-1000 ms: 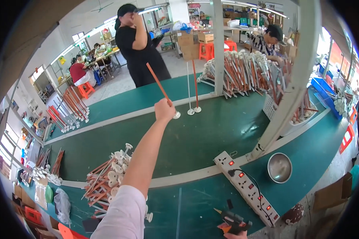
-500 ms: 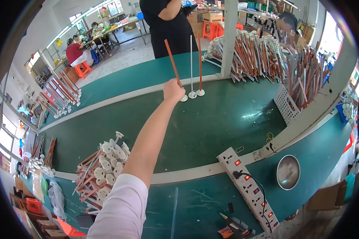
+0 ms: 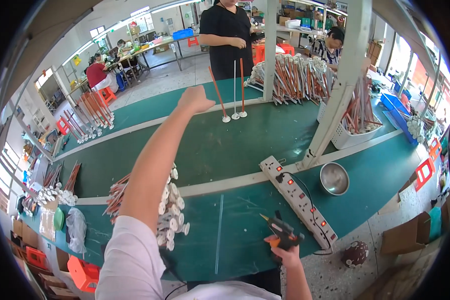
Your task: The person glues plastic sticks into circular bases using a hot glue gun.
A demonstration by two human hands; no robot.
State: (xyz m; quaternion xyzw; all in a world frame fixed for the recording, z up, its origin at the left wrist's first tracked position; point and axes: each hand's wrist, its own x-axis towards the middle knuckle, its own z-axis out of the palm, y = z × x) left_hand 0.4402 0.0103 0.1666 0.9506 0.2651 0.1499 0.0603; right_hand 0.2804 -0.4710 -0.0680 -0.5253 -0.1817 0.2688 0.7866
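Observation:
My left hand is outstretched over the far side of the green table, its fingers curled together with no stick visible in them. Just right of it three thin sticks stand on round white bases: a reddish-brown stick leaning left, a white stick and another reddish-brown stick, both near upright. At the front right, my right hand is wrapped round a black glue gun with a yellowish nozzle. Partly behind my left arm lies a pile of sticks with white disc bases.
A white power strip and a metal bowl are at right. A clear strip lies in front. Bundled sticks and a white basket stand beyond a white post. A person in black stands opposite.
My left hand has let go of the leaning brown stick and moved left of it. My right hand has come into view, holding the glue gun that lay on the table. The view has shifted.

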